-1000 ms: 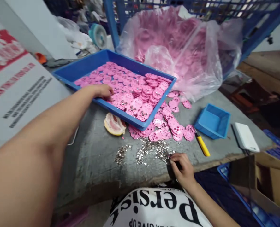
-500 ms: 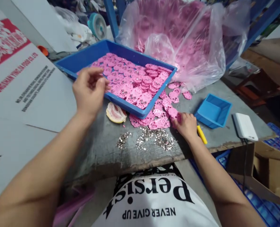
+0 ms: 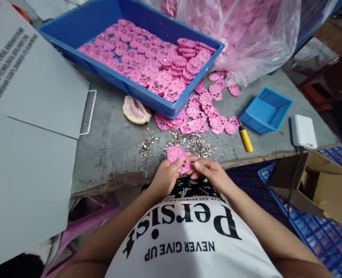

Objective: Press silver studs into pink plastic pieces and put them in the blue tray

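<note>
A flat pink plastic piece (image 3: 175, 153) with a scalloped edge and small holes is held over the table's front edge, close to my body. My left hand (image 3: 165, 177) grips it, thumb on top. At its right edge, the closed fingers of my right hand (image 3: 213, 173) meet the piece. Just beyond lie loose heaps of tiny shiny metal bits (image 3: 198, 144). More pink pieces (image 3: 192, 125) are scattered behind these heaps. A large blue tray (image 3: 107, 71) contains rows and stacks of such pieces, many bearing small metallic spots.
A cut citrus fruit (image 3: 136, 111) lies against the tray's front. To the right are a small blue bin (image 3: 266, 110), a yellow-handled tool (image 3: 246, 140) and a white box with a cable (image 3: 303, 131). Cardboard (image 3: 37, 146) stands left; a clear bag (image 3: 254, 42) bulges behind.
My left hand has come from the tray, and my right hand from the loose pile, to meet near my body. A pink piece is now between them. The view has tilted downward.
</note>
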`<act>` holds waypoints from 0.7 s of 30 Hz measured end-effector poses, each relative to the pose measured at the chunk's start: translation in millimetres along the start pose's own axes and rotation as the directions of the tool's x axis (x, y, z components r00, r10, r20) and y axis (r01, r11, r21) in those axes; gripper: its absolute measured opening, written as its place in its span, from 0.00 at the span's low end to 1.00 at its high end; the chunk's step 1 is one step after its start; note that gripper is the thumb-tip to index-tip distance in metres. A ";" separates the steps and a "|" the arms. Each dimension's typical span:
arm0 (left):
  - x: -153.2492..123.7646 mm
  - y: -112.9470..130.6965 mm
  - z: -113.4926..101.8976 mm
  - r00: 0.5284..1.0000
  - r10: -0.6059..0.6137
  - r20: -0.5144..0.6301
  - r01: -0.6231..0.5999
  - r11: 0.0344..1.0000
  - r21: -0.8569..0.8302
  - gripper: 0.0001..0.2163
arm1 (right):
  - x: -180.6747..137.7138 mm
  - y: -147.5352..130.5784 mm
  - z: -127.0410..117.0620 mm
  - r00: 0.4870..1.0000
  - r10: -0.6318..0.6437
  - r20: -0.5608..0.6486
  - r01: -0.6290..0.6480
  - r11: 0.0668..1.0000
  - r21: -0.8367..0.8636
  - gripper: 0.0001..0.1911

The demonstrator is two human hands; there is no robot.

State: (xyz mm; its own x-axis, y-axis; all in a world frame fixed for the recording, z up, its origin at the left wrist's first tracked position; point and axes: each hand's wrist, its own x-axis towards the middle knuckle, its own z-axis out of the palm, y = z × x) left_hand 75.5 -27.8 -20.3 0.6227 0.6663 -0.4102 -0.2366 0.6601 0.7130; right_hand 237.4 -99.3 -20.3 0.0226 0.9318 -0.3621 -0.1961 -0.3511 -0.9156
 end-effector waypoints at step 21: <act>-23.3 5.0 -13.9 0.997 -0.059 -0.049 0.071 0.944 0.323 0.16 | 56.6 -14.6 -94.8 0.755 -0.483 -0.444 -0.317 0.324 -0.891 0.09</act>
State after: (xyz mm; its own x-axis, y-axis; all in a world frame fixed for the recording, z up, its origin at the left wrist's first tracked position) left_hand 49.4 -35.2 -15.1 0.5986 0.6424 -0.4785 0.0622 0.5582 0.8274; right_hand 334.5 -50.2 -44.0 0.5467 0.8324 0.0908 0.8033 -0.4907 -0.3374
